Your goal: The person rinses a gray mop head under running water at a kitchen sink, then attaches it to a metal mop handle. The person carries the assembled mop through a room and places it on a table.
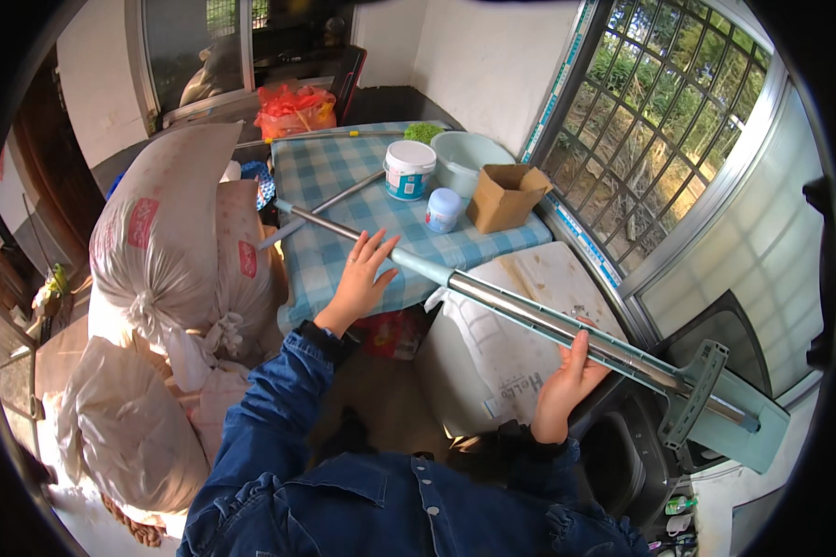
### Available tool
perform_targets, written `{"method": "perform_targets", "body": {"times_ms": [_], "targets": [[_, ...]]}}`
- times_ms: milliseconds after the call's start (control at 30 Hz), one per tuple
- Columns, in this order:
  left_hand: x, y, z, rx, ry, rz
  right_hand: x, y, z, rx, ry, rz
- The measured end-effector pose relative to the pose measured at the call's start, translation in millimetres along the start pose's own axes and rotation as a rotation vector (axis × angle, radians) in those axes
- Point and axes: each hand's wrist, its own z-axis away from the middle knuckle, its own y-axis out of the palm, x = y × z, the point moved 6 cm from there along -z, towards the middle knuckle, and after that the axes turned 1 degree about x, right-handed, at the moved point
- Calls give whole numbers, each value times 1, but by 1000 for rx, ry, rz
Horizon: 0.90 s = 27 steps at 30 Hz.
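Observation:
A pale teal and silver flat mop (529, 309) lies slantwise in front of me. Its thin handle end points to the far left, and its flat head with a teal cross-piece (697, 395) is at the right. My right hand (569, 381) grips the lower shaft from underneath, thumb along the near side. My left hand (358, 286) is at the thinner metal pole, its fingers stretched and spread against it rather than wrapped round. A second grey pole (334, 198) rests on the blue checked tablecloth (320, 167) behind the mop handle.
On the table stand a white lidded tub (410, 170), a small blue jar (444, 211), an open cardboard box (508, 198) and a pale basin (469, 153). Stuffed sacks (163, 232) are piled at left. A white foam box (492, 362) and black bin (613, 455) are near my right.

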Motion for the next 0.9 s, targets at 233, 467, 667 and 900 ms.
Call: {"method": "perform_targets", "body": {"times_ms": [233,467,667,900], "targets": [[65,-35,-100,54,109,-149,-51,117,-127,101,35,-64],[88,-53,-162,34,233,-9,-77,190,-253,367,71,-120],[114,-43,-167,136,21,57,-143,259,-292,566,175,-209],[160,-29,-179,63,-251,-39,-217,354,-319,669,269,-302]]}}
